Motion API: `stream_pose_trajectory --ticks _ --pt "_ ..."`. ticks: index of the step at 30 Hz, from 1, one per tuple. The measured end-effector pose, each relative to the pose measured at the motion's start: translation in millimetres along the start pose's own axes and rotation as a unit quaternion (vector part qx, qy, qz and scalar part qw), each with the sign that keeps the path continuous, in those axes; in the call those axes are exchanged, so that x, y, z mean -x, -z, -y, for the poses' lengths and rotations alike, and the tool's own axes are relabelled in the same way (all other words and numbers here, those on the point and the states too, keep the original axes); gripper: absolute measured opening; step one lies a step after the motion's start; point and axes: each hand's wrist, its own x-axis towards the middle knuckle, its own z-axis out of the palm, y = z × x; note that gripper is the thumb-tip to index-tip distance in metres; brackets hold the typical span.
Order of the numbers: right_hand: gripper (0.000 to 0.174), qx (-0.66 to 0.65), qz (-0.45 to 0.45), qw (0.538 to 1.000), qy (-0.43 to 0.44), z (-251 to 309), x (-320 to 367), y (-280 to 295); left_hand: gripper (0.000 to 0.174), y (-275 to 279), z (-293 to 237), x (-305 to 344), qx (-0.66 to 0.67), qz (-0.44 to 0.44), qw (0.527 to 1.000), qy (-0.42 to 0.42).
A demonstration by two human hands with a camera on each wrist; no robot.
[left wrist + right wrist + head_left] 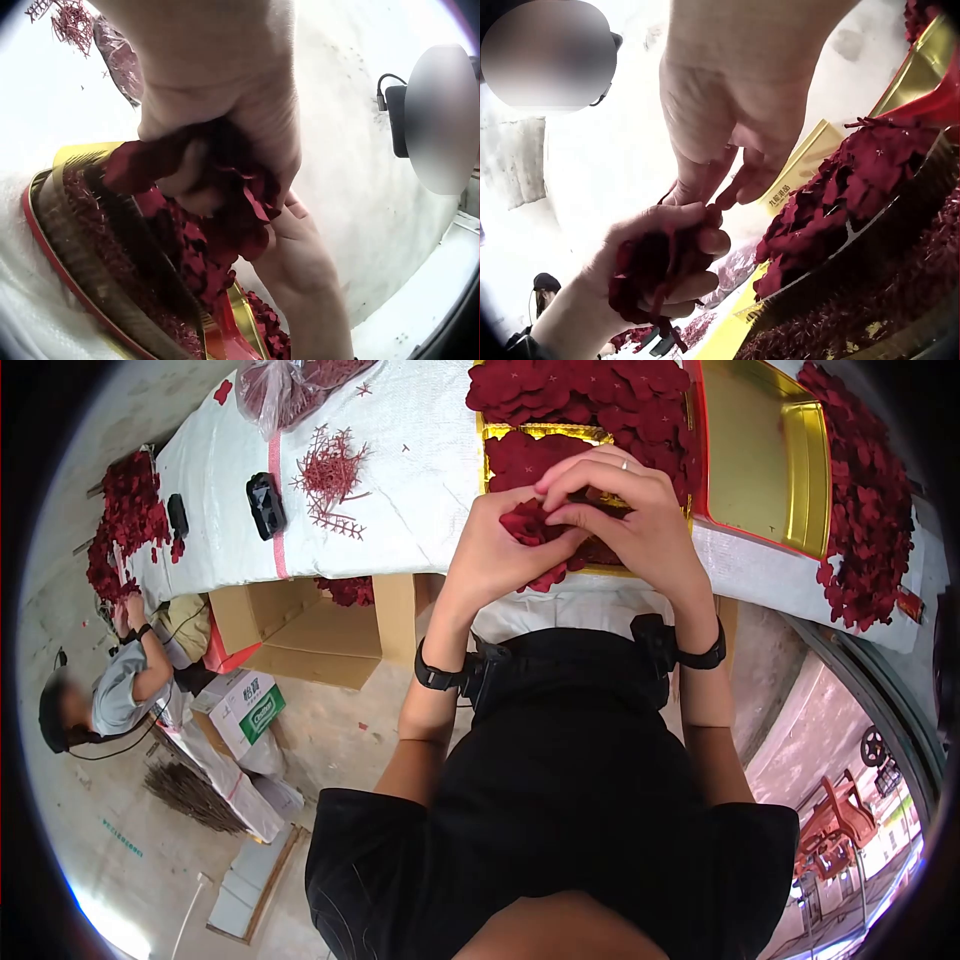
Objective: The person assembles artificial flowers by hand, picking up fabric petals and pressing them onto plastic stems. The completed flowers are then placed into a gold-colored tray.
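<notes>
Left of the shiny gold box (545,431) lies a loose pile of thin, dark-red scraps (330,465). Above the box's near part, the left hand (490,555) curls its fingers around a bunch of dark-red, petal-shaped pieces (526,524). The right hand (640,510) bends its fingers beside this bunch; whether they pinch, I cannot tell. Some pieces stick out, so a looser left grip could perhaps drop them.

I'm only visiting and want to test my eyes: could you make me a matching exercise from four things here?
Things:
1. Plastic bag
2. Bunch of petals
3. Shallow tray
4. Cardboard box

Descriptions:
A. Held in the left hand
B. Brown, standing open
C. See-through, on the table
D. Gold inside, red edge

Pairs: 1-C, 2-A, 3-D, 4-B
</notes>
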Motion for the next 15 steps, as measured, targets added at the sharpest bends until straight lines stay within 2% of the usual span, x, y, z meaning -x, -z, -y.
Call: stream_pose_trajectory --ticks 2,7,10,13,15 --pt "0.011 -0.027 0.014 0.998 -0.048 1.4 2.5 3.7 0.016 -0.4 -2.3 0.6 0.012 0.012 1.0 0.019" --pt "0.009 -0.07 0.001 0.994 -0.082 1.2 4.9 3.7 0.014 -2.1 -4.4 1.1 0.028 0.025 0.999 0.012" --pt "0.009 -0.093 0.017 0.988 -0.123 5.9 3.4 7.4 0.014 -0.2 -12.1 0.9 0.042 0.061 0.996 0.04" --pt "0.009 -0.148 0.008 0.977 -0.153 2.8 6.9 8.8 0.016 -3.3 -8.8 0.4 0.083 0.048 0.995 0.025" --pt "0.009 -0.192 -0.005 0.968 -0.159 -2.0 10.0 8.4 0.017 -1.8 -6.8 0.0 0.058 0.044 0.997 0.005"
